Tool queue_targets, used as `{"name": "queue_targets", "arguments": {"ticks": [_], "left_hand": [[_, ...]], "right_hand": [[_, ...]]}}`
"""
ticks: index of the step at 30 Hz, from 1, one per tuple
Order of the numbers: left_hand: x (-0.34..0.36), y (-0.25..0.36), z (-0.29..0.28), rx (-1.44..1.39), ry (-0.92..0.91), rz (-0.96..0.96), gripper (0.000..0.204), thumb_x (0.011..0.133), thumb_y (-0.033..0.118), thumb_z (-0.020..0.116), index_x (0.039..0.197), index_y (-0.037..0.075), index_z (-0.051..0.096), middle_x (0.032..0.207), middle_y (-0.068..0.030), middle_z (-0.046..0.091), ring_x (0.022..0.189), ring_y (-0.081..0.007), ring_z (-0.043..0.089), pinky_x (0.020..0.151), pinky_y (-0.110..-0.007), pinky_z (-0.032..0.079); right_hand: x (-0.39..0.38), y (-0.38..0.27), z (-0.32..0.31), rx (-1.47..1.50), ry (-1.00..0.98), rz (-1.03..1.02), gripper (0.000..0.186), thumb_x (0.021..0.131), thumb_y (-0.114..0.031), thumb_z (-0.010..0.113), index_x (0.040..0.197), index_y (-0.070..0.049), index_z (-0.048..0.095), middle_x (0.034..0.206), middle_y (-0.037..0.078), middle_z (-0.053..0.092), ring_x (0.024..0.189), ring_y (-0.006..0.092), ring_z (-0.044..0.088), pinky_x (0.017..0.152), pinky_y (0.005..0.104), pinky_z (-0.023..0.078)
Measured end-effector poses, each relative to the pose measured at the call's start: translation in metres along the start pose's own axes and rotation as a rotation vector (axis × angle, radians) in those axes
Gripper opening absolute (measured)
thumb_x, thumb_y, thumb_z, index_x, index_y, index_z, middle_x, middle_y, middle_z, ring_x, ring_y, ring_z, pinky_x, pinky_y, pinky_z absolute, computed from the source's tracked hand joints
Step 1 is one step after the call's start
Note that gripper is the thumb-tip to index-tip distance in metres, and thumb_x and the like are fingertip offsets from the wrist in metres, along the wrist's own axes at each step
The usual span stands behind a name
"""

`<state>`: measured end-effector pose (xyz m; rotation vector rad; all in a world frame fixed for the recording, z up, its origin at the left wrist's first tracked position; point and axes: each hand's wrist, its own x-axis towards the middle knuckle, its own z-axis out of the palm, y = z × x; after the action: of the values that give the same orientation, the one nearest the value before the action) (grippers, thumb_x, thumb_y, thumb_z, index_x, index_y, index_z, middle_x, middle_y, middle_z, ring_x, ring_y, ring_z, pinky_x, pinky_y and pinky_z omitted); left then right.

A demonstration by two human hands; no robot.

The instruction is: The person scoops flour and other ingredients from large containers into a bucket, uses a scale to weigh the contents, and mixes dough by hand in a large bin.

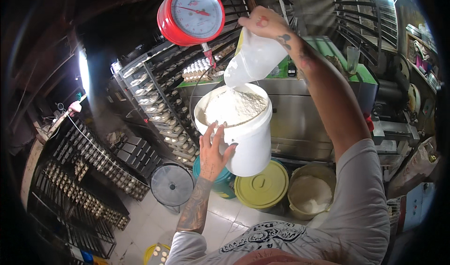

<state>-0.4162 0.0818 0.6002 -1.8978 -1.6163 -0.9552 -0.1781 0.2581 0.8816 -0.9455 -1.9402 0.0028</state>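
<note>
A white bucket heaped with white flour hangs by its wire handle from the hook of a red dial scale. My right hand, raised above the bucket, is closed on a translucent plastic pitcher. The pitcher tilts mouth-down, its lip just over the flour at the bucket's far rim. My left hand lies against the near left side of the bucket, fingers spread and fingertips at the rim. How the right fingers wrap the pitcher is partly hidden.
Below stand a yellow-lidded tub, a teal tub and an open bin of pale powder. A steel counter with a green top is behind the bucket. Egg trays and a rack of filled moulds stand at left.
</note>
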Motion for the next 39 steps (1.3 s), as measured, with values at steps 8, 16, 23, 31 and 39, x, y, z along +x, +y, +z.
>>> {"name": "queue_targets", "arguments": {"ticks": [8,16,23,31,39], "left_hand": [[0.003,0.014,-0.002,0.059,0.088,0.018,0.078,0.078,0.03,0.081,0.144,0.01,0.042,0.146,-0.022,0.036,0.13,-0.0402,0.043,0.105,-0.054,0.036],[-0.058,0.018,0.013,-0.09,0.31,-0.098,0.053,0.083,0.005,0.071,0.132,-0.001,0.049,0.135,-0.0216,0.049,0.126,-0.0365,0.047,0.106,-0.042,0.037],[-0.277,-0.001,0.063,-0.337,-0.534,-0.72,0.046,0.086,0.022,0.074,0.125,0.004,0.059,0.116,-0.0164,0.064,0.103,-0.0287,0.061,0.091,-0.038,0.048],[-0.413,-0.041,0.09,-0.322,-1.16,-0.96,0.062,0.088,0.049,0.067,0.134,0.008,0.055,0.123,-0.0163,0.064,0.111,-0.0281,0.061,0.095,-0.04,0.048],[-0.497,-0.096,0.006,-0.172,-1.386,-1.288,0.062,0.089,0.042,0.068,0.135,0.004,0.051,0.123,-0.0151,0.062,0.112,-0.0255,0.059,0.094,-0.037,0.048]], "right_hand": [[-0.048,0.145,0.04,0.877,0.153,0.334,0.047,0.087,-0.042,0.061,0.093,0.004,0.068,0.084,0.013,0.07,0.081,0.0233,0.066,0.076,0.0334,0.05],[-0.277,0.31,0.092,1.047,0.175,0.45,0.04,0.1,-0.034,0.049,0.117,-0.001,0.062,0.11,0.01,0.064,0.097,0.0177,0.062,0.086,0.0344,0.05],[-0.588,0.433,0.169,0.816,0.065,0.815,0.028,0.093,-0.026,0.056,0.103,0.0,0.061,0.089,0.003,0.06,0.08,0.0144,0.053,0.071,0.0299,0.044],[-0.673,0.405,0.298,-0.245,-0.639,0.776,0.06,0.089,-0.045,0.061,0.134,-0.006,0.056,0.122,0.02,0.063,0.114,0.0383,0.059,0.097,0.0492,0.047],[-0.753,0.283,0.457,0.866,-0.678,1.615,0.061,0.087,-0.059,0.062,0.112,-0.003,0.061,0.092,0.008,0.062,0.077,0.0195,0.055,0.068,0.0358,0.047]]}}
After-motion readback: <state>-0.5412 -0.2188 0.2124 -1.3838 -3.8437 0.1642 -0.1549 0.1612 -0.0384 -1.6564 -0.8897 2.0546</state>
